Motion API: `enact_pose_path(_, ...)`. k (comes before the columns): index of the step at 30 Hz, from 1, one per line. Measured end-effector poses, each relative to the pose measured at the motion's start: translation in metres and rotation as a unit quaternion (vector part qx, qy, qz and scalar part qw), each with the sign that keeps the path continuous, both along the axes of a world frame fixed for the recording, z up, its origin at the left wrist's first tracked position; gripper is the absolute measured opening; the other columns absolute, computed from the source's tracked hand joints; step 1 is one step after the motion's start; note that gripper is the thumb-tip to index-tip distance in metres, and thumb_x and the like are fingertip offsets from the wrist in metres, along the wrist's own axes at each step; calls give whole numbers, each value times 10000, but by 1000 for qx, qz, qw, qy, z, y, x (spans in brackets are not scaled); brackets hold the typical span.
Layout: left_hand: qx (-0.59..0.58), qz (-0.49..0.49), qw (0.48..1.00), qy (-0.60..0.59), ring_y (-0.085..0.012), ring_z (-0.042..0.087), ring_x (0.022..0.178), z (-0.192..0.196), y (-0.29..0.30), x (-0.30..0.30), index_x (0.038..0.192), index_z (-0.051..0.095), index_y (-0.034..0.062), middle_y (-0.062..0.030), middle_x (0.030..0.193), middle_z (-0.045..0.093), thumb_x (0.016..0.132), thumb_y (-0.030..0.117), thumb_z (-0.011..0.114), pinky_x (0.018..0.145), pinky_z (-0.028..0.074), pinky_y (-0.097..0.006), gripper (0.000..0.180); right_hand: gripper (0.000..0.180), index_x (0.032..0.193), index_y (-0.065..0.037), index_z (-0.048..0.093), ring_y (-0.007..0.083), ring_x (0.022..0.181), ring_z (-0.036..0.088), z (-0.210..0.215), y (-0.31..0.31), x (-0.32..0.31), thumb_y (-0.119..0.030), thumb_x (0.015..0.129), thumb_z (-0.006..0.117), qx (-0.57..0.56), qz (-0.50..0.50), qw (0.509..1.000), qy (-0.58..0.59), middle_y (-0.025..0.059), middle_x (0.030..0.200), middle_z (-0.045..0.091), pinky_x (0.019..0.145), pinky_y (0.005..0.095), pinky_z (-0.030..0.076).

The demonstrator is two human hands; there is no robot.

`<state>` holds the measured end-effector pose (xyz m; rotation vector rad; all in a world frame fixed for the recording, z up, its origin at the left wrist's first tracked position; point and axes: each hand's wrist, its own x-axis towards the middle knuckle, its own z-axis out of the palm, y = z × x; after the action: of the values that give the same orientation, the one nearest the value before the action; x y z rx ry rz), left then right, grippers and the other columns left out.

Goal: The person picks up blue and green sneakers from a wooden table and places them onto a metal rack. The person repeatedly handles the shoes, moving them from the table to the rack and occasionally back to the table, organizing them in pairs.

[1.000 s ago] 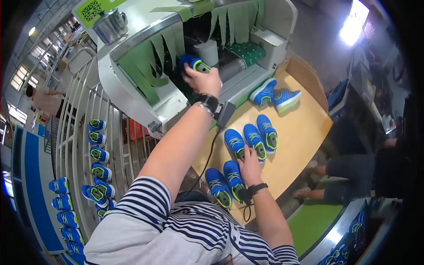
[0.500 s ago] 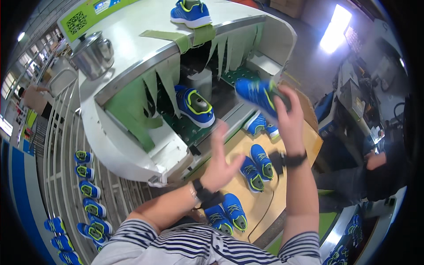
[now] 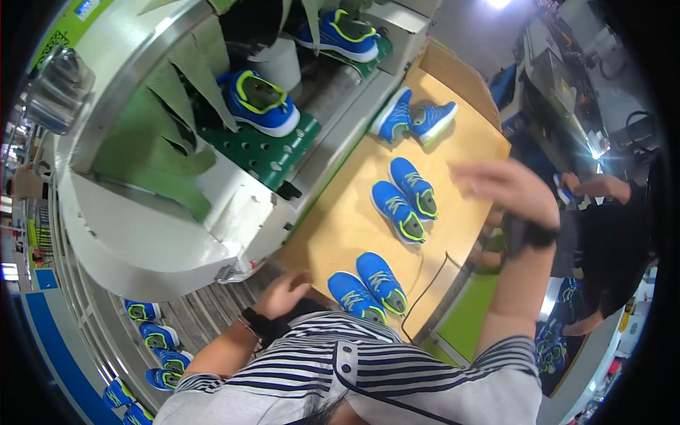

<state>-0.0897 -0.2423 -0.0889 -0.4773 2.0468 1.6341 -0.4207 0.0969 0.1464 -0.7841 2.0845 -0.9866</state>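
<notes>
My right hand (image 3: 506, 188) is raised over the right edge of a light wooden board (image 3: 322, 244). Its fingers are stretched out, somewhat blurred, and hold nothing. Low by my waist, my left hand (image 3: 283, 294) is near the board's left edge, loosely open with nothing visible in it. Blue sports shoes with yellow-green trim lie in pairs on the board: a near pair (image 3: 381, 282), a middle pair (image 3: 399, 205) and a far pair (image 3: 432, 122). Two more stand in the machine's opening on green perforated plates: a left shoe (image 3: 258, 103) and a right shoe (image 3: 343, 35).
The white machine (image 3: 120, 265) has cut green strips (image 3: 166, 106) hanging over its opening. A metal pot (image 3: 60, 88) stands on it. Several shoes (image 3: 159, 336) sit on a slatted rack at left. A cable (image 3: 432, 280) crosses the board. At right is a co-worker's hand (image 3: 602, 188).
The shoe my right hand held is out of it, and a shoe now stands on the machine's right plate. My right hand moved right; my left drew back to my waist. The view shifted.
</notes>
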Motion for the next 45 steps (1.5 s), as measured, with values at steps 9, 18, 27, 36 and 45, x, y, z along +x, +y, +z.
enact_pose_path(9,-33,-96,993,65,-253,628,1147,1,34,-61,1345,562,4,-161,1264,646,977,169,642,1021,486,-367,411,647,1393,35,521,400,1303,534,-184,18,50,-369,925,713,64,-269,940,200,263,1355,592,1113,404,407)
enact_pose_path(18,-185,-84,955,218,-444,418,1389,-11,67,-105,1451,455,51,-269,1534,384,924,235,646,1142,370,-463,590,656,1407,-106,521,334,1222,610,-258,-2,75,-230,825,798,-15,-166,986,26,190,1275,652,1043,384,466)
enact_pose_path(27,-290,-239,924,70,-462,135,1524,-52,71,-114,1604,167,93,-175,1673,149,925,391,631,1125,137,-758,875,718,1378,-5,515,392,1258,541,-254,-36,-142,-278,787,818,118,-208,908,344,212,1344,580,1096,433,429)
enact_pose_path(36,-327,-305,893,50,-471,-23,1538,-100,63,-95,1614,95,64,-175,1695,2,931,565,548,1102,62,-791,960,975,1484,-47,378,416,1243,481,-305,-76,-161,-260,668,865,150,-355,854,351,241,1307,518,1091,472,418)
enact_pose_path(45,105,-22,990,89,-322,174,1547,-58,39,-145,1601,188,54,-199,1626,297,942,388,686,1224,190,-540,891,718,1516,24,350,213,1328,500,-206,17,-19,-322,960,644,-341,-320,854,-227,136,1449,509,1144,364,350)
